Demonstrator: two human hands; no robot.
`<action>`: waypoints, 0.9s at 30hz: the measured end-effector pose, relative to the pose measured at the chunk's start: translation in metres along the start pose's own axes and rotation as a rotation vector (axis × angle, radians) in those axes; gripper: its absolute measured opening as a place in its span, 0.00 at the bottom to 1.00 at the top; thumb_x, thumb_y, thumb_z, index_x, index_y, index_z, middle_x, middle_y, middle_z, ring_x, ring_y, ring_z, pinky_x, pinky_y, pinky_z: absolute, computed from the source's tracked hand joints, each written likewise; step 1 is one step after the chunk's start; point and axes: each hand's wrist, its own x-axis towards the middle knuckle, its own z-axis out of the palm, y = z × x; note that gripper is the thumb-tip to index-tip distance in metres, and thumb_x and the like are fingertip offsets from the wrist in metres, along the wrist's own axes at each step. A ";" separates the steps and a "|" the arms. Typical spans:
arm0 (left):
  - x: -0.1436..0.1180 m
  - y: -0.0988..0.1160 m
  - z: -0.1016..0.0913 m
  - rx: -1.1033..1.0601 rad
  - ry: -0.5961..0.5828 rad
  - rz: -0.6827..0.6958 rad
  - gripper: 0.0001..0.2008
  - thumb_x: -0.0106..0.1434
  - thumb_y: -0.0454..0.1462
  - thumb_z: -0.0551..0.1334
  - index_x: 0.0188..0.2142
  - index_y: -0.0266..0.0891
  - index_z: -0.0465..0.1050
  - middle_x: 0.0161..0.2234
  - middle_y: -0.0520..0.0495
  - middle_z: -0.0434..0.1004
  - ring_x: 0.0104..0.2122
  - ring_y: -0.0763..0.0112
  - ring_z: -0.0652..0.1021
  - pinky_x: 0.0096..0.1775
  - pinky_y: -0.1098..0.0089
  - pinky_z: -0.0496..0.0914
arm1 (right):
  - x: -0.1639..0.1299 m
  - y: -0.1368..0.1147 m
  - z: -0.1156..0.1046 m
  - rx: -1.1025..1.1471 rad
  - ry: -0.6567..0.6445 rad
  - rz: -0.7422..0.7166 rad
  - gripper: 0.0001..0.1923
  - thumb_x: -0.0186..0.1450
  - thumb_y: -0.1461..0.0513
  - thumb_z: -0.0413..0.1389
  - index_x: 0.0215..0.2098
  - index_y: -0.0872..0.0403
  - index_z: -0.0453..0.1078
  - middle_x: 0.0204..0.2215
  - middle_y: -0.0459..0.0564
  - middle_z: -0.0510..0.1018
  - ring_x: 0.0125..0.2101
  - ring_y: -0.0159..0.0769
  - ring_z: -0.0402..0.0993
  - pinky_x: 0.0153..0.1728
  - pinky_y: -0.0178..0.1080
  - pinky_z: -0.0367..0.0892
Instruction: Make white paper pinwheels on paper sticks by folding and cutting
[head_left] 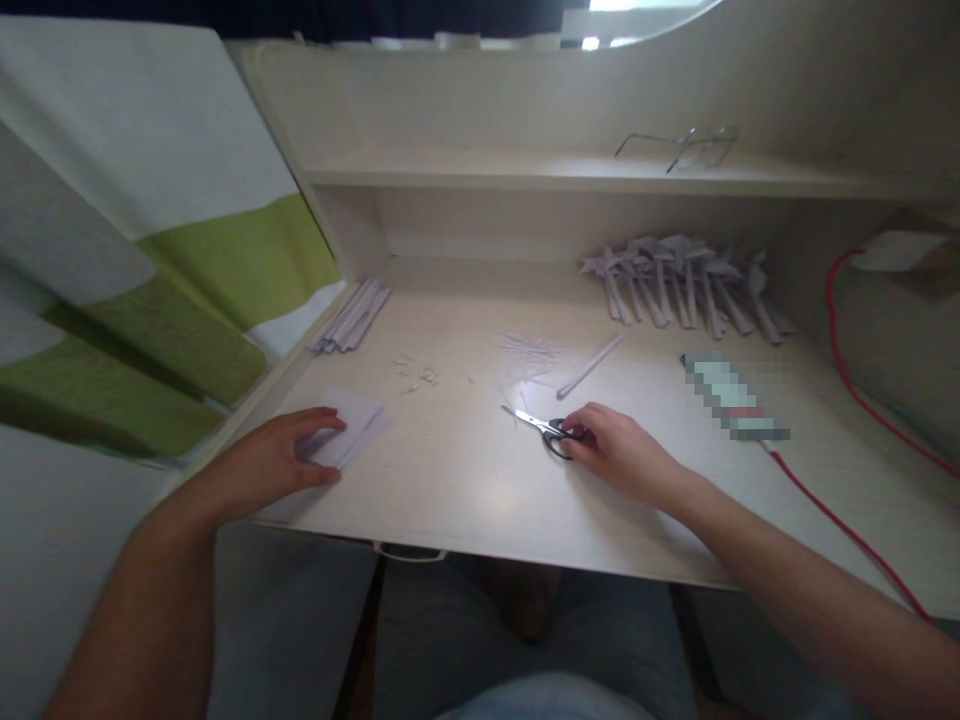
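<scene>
My left hand point(281, 460) lies flat on a small stack of white paper sheets point(356, 425) at the desk's front left, fingertips touching the top sheet. My right hand point(619, 455) rests on the desk with its fingers curled on the black handles of a pair of scissors point(541, 427), whose blades lie on the desk pointing left. Just beyond the scissors lie a rolled paper stick point(590, 366) and thin paper scraps point(525, 355).
A pile of folded paper pieces on sticks point(682, 285) sits at the back right. Paper strips point(351, 316) lie at the back left. A blurred object point(735, 400) with a red cable point(844, 515) is on the right. Eyeglasses point(686, 148) rest on the shelf. A green-and-white cloth point(150, 260) lies left.
</scene>
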 end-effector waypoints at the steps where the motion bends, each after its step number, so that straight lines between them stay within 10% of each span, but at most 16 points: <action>1: -0.001 -0.003 -0.001 -0.025 -0.015 0.020 0.35 0.50 0.51 0.67 0.57 0.40 0.77 0.65 0.40 0.72 0.64 0.47 0.71 0.67 0.56 0.60 | 0.003 0.001 0.001 -0.015 -0.003 -0.018 0.03 0.67 0.62 0.59 0.38 0.51 0.76 0.36 0.50 0.79 0.35 0.40 0.75 0.38 0.38 0.64; 27: 0.010 -0.021 -0.014 -0.079 -0.073 0.097 0.25 0.50 0.52 0.69 0.47 0.51 0.84 0.58 0.50 0.79 0.58 0.49 0.77 0.66 0.56 0.63 | 0.012 -0.002 -0.004 -0.105 -0.042 0.038 0.08 0.67 0.56 0.61 0.39 0.50 0.77 0.35 0.49 0.80 0.33 0.39 0.75 0.35 0.38 0.65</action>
